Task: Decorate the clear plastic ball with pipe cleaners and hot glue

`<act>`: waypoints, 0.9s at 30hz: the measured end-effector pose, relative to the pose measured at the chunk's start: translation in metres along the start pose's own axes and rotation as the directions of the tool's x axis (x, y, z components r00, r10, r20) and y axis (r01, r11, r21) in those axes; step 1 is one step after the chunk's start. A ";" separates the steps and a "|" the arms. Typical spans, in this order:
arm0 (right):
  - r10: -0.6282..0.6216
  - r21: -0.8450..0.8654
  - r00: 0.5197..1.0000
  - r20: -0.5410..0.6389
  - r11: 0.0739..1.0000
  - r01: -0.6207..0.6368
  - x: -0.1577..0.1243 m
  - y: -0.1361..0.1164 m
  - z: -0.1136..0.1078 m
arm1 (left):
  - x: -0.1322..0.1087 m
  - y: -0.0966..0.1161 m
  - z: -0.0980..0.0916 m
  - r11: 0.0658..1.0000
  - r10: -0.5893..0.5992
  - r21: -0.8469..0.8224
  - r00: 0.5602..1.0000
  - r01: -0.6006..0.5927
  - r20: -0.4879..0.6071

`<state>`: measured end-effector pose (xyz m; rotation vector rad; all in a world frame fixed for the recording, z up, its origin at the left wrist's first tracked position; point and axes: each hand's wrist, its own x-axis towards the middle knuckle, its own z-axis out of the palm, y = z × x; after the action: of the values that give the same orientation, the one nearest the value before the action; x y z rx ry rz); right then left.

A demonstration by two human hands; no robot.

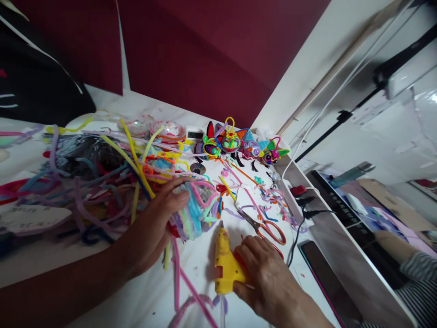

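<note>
My left hand [162, 214] is wrapped around a ball covered in pipe cleaners [195, 212], striped in blue, pale green, pink and purple, with part of its clear surface bare. A yellow hot glue gun [225, 269] is gripped in my right hand [264, 271]. Its nozzle points away from me, close to the ball's right side, and a clear glue stick [223, 310] sticks out of its back end. Whether the nozzle touches the ball, I cannot tell. Just beyond my right hand lie orange-handled scissors [261, 225]. Pink pipe cleaners [176, 278] lie on the table below the ball.
Several finished pipe-cleaner balls with ears [231, 142] stand at the back. Loose pipe cleaners [99, 182] are heaped on the left. A phone [327, 282] and a power strip [292, 198] with cables lie along the right edge. Another person's striped sleeve [418, 269] shows at far right.
</note>
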<state>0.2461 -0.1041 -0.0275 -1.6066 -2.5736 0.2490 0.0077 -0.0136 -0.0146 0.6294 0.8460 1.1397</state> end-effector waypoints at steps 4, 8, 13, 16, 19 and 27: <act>-0.106 0.035 0.982 -0.156 0.993 0.113 0.003 -0.006 -0.029 | -0.003 -0.001 0.001 1.000 0.007 0.030 1.000 -0.007 0.004; -0.228 0.066 0.846 -0.482 0.953 0.294 0.021 -0.024 -0.050 | -0.006 -0.002 0.003 0.998 0.027 0.048 0.998 -0.030 0.053; -0.454 -0.161 0.700 -0.551 0.881 0.445 0.044 -0.033 -0.044 | -0.007 -0.003 0.004 0.998 0.032 0.042 0.996 -0.035 0.078; -0.479 -0.201 0.693 -0.539 0.872 0.447 0.049 -0.029 -0.036 | -0.006 -0.003 0.004 0.998 0.043 0.041 0.995 -0.046 0.088; -0.474 -0.211 0.715 -0.514 0.877 0.431 0.051 -0.025 -0.033 | -0.006 -0.003 0.004 0.999 0.018 0.045 0.997 -0.021 0.070; -0.482 -0.207 0.718 -0.503 0.873 0.441 0.058 -0.025 -0.031 | -0.005 -0.003 0.004 0.997 -0.013 0.074 1.000 0.012 0.014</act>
<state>0.2041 -0.0602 0.0072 -0.8092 -2.4151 -0.3084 0.0117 -0.0191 -0.0139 0.6918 0.8821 1.0955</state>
